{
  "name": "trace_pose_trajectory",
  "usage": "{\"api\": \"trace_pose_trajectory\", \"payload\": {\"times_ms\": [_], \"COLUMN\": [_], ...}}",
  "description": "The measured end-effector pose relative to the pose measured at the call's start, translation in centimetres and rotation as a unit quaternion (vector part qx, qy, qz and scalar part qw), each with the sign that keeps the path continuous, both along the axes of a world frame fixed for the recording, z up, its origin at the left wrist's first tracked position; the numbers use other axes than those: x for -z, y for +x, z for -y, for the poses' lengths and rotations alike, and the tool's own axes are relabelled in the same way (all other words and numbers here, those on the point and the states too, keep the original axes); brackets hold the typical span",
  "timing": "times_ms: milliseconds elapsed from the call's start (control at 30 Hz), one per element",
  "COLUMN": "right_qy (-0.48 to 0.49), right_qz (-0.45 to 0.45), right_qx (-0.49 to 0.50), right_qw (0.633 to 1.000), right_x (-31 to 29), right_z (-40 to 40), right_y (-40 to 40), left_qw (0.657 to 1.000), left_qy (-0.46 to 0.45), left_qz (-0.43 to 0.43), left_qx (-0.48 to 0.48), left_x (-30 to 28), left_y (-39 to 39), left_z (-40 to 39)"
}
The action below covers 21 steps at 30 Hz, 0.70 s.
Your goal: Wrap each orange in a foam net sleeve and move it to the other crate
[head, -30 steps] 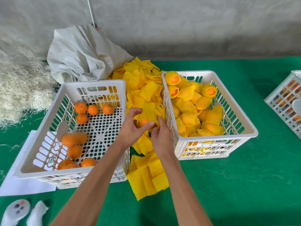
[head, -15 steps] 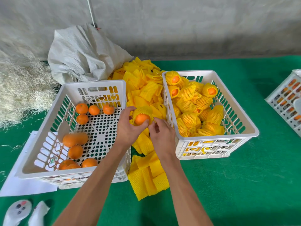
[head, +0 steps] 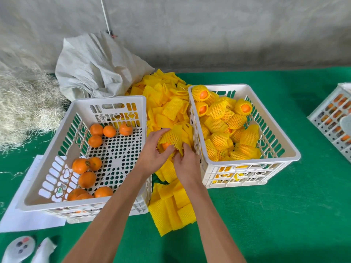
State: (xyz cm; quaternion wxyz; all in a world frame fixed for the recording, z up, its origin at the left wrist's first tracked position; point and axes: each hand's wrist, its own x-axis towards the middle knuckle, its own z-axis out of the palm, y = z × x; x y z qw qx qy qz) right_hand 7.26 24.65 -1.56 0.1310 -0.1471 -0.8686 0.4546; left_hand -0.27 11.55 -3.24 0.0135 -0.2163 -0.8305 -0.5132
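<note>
- Two hands meet between the crates, over the pile of loose sleeves (head: 167, 111) lying on the green bench (head: 266, 215).
- Left hand (head: 153, 150): its grip is closed round an orange (head: 167, 145), fingers curled over the top, with the yellow foam net sleeve (head: 173, 138) partly pulled over the fruit; a patch of orange peel shows at the sleeve's near end.
- Right hand (head: 187, 164): its grip pinches the lower edge of that same sleeve, just beside the left hand.
- Left crate (head: 79, 204), white, holds bare oranges (head: 87, 179) in two groups, some at its far side and some nearer the front left.
- Right crate (head: 252, 171), white, is heaped with wrapped oranges (head: 220, 137); a few show orange at an open end.
- More flat sleeves (head: 171, 211) lie stacked on the bench in front of the hands.
- A grey-white sack (head: 98, 67) sits behind the left crate, straw-like fibre (head: 24, 105) to its left.
- Third crate (head: 334, 118) at the right edge, well apart.
</note>
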Motion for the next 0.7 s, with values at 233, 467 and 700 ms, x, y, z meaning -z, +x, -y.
{"api": "trace_pose_trajectory", "payload": {"times_ms": [233, 467, 700], "right_qy": [0.037, 0.088, 0.005], "right_qz": [-0.009, -0.026, -0.024], "right_qx": [0.005, -0.041, 0.017], "right_qw": [0.999, 0.995, 1.000], "right_x": [-0.1, -0.7, -0.8], "right_z": [-1.3, -0.6, 0.6], "right_y": [0.1, 0.3, 0.3], "left_qw": [0.998, 0.995, 0.992], "left_qy": [-0.062, 0.006, 0.065], "left_qz": [-0.011, 0.003, 0.027], "left_qx": [0.030, -0.098, -0.105], "left_x": [0.2, 0.1, 0.0], "left_y": [0.1, 0.0, 0.0], "left_z": [-0.5, -0.5, -0.4]}}
